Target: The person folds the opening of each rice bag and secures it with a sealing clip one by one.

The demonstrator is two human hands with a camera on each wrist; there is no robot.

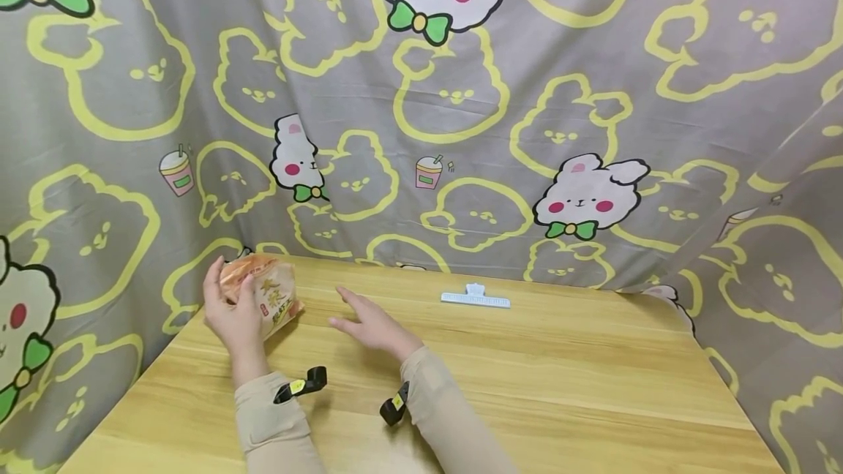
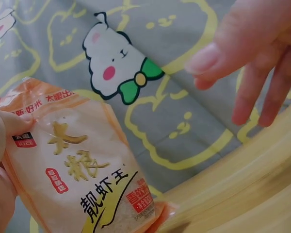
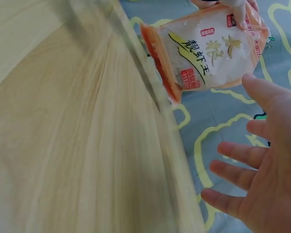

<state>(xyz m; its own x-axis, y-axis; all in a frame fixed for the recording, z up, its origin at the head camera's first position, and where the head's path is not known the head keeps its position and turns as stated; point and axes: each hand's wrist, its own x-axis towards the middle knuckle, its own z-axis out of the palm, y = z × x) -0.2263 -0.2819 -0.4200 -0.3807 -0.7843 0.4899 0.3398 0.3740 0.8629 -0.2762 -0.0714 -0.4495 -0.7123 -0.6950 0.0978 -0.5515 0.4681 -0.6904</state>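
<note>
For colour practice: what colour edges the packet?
The packet has orange edges, clearest in left wrist view.

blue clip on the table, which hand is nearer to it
Right. The right hand lies left of the blue clip, apart from it; the left hand is farther left, holding the packet.

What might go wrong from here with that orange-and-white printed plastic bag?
The orange-and-white printed plastic bag is held by the left hand alone, so it might slip. The right hand isn't touching it, so any catch could come late.
</note>
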